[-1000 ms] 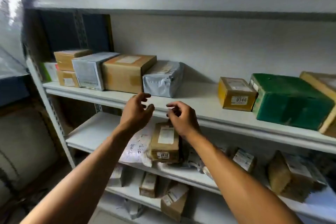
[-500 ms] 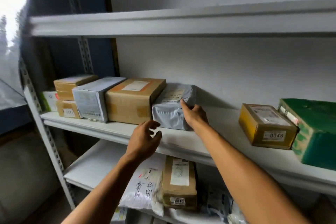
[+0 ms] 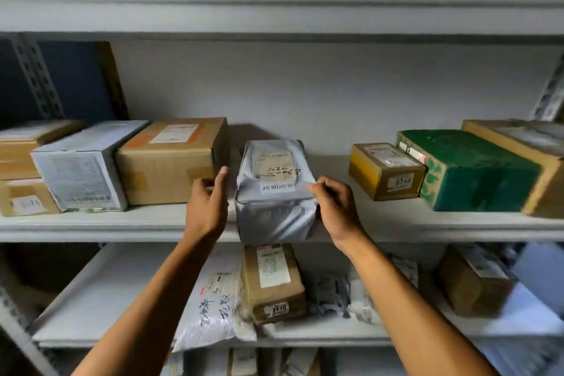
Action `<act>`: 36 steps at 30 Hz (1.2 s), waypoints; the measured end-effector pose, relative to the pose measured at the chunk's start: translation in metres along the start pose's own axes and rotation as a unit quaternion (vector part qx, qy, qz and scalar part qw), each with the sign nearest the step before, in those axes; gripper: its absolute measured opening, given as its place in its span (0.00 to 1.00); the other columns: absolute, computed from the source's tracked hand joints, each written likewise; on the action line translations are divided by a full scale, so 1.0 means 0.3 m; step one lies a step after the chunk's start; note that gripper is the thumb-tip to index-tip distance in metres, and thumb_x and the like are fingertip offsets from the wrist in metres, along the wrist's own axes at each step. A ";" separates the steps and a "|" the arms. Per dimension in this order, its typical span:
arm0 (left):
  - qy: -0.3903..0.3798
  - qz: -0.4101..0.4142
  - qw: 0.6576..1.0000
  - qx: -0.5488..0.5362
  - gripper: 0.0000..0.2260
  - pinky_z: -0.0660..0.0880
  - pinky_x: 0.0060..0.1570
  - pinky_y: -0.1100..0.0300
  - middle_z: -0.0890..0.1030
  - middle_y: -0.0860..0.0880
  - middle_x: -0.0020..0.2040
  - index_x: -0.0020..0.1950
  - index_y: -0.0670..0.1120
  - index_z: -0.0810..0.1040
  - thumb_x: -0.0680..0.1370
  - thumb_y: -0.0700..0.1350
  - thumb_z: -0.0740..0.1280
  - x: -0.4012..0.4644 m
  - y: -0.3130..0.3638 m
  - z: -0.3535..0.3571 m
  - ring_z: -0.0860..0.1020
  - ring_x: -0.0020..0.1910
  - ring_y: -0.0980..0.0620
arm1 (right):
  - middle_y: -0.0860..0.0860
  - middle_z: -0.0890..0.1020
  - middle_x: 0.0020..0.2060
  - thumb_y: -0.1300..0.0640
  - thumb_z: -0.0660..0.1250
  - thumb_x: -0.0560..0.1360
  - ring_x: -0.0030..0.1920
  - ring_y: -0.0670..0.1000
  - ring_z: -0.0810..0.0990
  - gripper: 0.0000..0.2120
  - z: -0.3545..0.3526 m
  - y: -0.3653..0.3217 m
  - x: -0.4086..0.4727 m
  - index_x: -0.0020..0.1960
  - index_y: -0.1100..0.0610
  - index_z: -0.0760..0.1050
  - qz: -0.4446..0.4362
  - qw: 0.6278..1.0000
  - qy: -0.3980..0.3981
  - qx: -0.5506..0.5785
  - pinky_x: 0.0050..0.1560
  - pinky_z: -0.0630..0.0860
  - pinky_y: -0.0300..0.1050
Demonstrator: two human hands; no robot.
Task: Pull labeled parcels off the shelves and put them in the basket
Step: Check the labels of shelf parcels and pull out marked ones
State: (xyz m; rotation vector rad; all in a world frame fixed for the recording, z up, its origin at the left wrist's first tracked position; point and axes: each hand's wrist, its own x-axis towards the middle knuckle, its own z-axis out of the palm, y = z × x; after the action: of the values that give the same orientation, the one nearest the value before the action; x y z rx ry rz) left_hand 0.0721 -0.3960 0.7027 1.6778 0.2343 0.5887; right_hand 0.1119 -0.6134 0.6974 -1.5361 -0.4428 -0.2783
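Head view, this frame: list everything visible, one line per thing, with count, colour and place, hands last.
grey parcel: one, grey plastic wrap with labels, middle shelf, front end past the edge
brown box: one, brown, middle shelf, left of the grey parcel
white box: one, white, left of the brown box
small boxes: two, brown, stacked at far left
yellow box: one, yellow, tagged 0346, right of the grey parcel
green box: one, green, right of the yellow box
tan box: one, tan, far right
lower parcels: several, brown and white, shelf below
left hand: beside the grey parcel's left side; contact unclear
right hand: grips the grey parcel's right front corner
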 end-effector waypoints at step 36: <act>-0.500 0.001 0.833 -0.234 0.22 0.77 0.59 0.51 0.75 0.51 0.67 0.70 0.53 0.66 0.76 0.43 0.60 -0.817 -0.270 0.582 0.77 0.65 0.49 | 0.35 0.85 0.52 0.46 0.73 0.62 0.54 0.40 0.84 0.49 -0.576 0.050 -1.055 0.77 0.53 0.54 0.197 0.947 0.253 -0.008 0.50 0.79 0.36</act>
State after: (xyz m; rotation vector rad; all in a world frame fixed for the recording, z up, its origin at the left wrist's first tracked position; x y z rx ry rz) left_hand -0.0342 -0.6451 0.5483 1.2957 -0.6310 -0.2796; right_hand -0.1458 -0.8166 0.5473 -1.4651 0.2721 -0.3473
